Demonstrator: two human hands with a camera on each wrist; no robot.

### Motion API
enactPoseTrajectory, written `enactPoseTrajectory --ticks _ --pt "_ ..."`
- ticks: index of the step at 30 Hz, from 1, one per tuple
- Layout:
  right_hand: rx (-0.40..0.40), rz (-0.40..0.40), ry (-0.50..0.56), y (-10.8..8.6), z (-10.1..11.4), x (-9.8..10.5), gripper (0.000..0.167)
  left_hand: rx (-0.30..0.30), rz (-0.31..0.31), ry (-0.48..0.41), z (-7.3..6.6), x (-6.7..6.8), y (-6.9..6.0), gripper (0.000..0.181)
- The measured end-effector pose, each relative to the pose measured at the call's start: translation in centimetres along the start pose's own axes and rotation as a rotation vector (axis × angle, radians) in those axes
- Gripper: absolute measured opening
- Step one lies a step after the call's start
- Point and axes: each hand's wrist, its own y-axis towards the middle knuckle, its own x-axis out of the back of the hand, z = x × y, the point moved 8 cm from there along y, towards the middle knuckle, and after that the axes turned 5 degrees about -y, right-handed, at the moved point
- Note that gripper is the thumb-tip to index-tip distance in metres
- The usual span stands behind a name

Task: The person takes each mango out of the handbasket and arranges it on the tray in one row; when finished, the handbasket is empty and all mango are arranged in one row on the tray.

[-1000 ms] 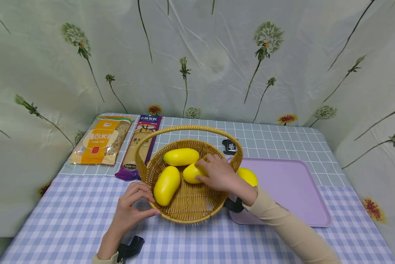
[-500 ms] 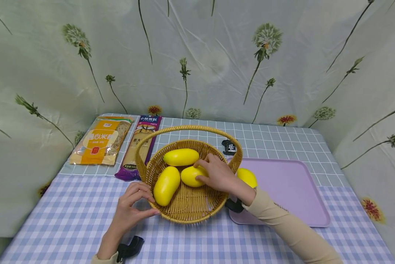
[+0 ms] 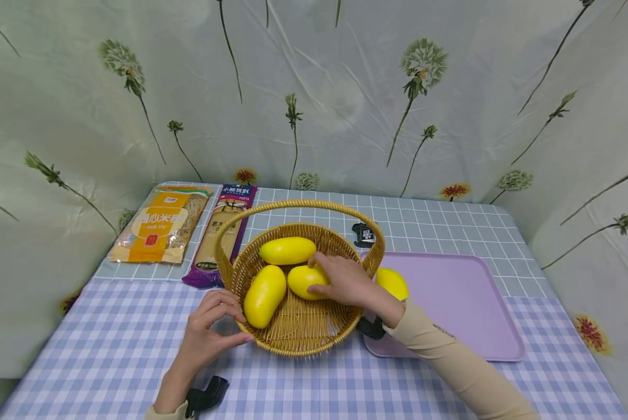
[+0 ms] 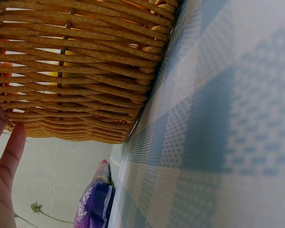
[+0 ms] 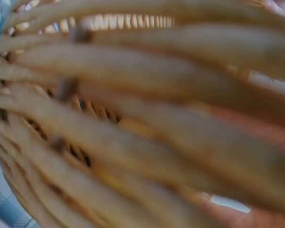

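Note:
A wicker basket (image 3: 300, 335) with a tall arched handle stands mid-table. My left hand (image 3: 211, 324) pinches its near-left rim between thumb and fingers; in the left wrist view, fingers (image 4: 12, 154) touch the rim at the edge of the woven wall. Inside, my right hand (image 3: 348, 281) grips a yellow mango (image 3: 299, 281) from the right side, partly covering it. Two more mangoes lie in the basket, one at the left (image 3: 264, 297) and one at the back (image 3: 288, 251). Blurred wicker fills most of the right wrist view, with the hand seen through gaps.
Right of the basket lies a lilac tray (image 3: 461, 309), with another mango (image 3: 393, 284) at its left end. A small black packet (image 3: 365, 234) lies behind. At the back left are an orange noodle bag (image 3: 159, 224) and a purple pasta packet (image 3: 222, 233).
The mango under my right hand has shifted slightly left and lower in the basket, the hand moving along with it. The left hand has stayed on the rim.

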Motion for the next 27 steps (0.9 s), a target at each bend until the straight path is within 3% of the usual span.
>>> enactPoseTrajectory --ticks 13,27 --pt "0.047 0.032 -0.008 -0.2 0.2 -0.5 0.055 -0.004 0.001 0.005 0.0 0.0 -0.1 0.034" --pt "-0.002 0.075 0.031 -0.4 0.2 -1.5 0.056 0.004 0.000 0.000 0.1 0.0 0.0 0.034"
